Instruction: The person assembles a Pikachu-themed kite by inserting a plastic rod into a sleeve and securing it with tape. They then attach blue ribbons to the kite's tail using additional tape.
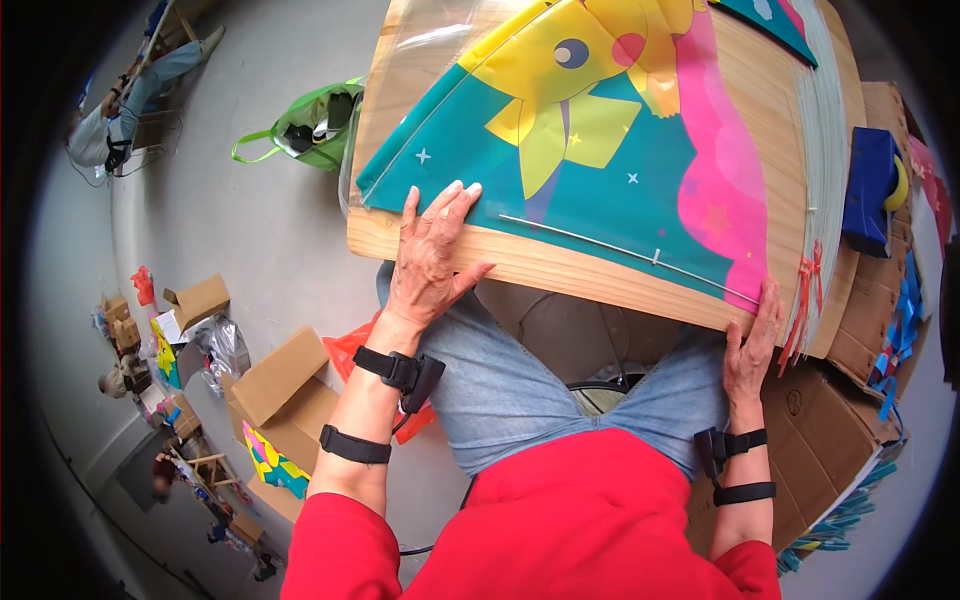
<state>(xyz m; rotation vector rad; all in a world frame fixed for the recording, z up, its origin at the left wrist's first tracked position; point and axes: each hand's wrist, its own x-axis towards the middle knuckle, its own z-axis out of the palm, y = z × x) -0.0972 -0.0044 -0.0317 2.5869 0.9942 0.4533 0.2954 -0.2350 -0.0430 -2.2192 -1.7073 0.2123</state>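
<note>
A printed kite sail (600,150) in teal, yellow and pink, with a cartoon figure on it, lies spread on a wooden board (600,272) in front of me. Along its near edge runs a thin white rod (620,249) with a small clip-like piece on it. My left hand (432,255) rests on the sail's near left part, fingers stretched and thumb apart. At the near right corner, my right hand (752,345) touches the sail beside the rod's end. Its fingers are extended, with the thumb spread away on the board's edge.
A bundle of thin white rods (822,170) with red ties (805,300) lies on the right. Past it stands a blue tape dispenser (868,190) among cardboard boxes (790,440). Left on the floor are a green bag (325,125) and an open carton (285,385). Other people sit farther off.
</note>
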